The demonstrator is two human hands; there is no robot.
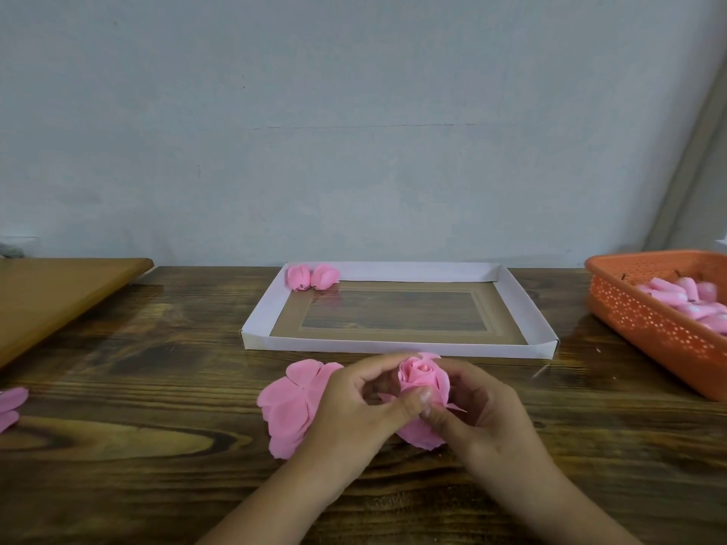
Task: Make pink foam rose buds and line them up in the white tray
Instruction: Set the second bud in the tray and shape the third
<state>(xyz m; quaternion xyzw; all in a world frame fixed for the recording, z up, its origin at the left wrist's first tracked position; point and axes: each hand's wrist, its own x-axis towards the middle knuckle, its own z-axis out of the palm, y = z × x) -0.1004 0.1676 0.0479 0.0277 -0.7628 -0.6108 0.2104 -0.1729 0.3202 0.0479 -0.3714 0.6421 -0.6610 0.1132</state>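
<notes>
At the far left edge of the dark wooden table (118,387) lie some loose pink petals (10,405), partly cut by the frame. Behind them, a lighter brown board (59,297) rests at the table's left corner.

Near the middle, a flat stack of pink foam petals (289,407) lies on the table, and the left hand (354,411) partly covers its right side. This hand has curled fingers and its thumb presses on the front of a pink rose bud (421,377), which stands upright between both hands. The right hand (491,418) grasps the same bud from the other side, with the fingers bent around it and the thumb near its base. More pink foam shows below the bud, under the hands.

Behind the hands is the white tray (259,340), shallow, with a clear window in its floor. Two finished rose buds (312,277) lie side by side, touching, in its far left corner.

At the right, an orange perforated basket (649,328) holds many pink foam pieces (684,300).
</notes>
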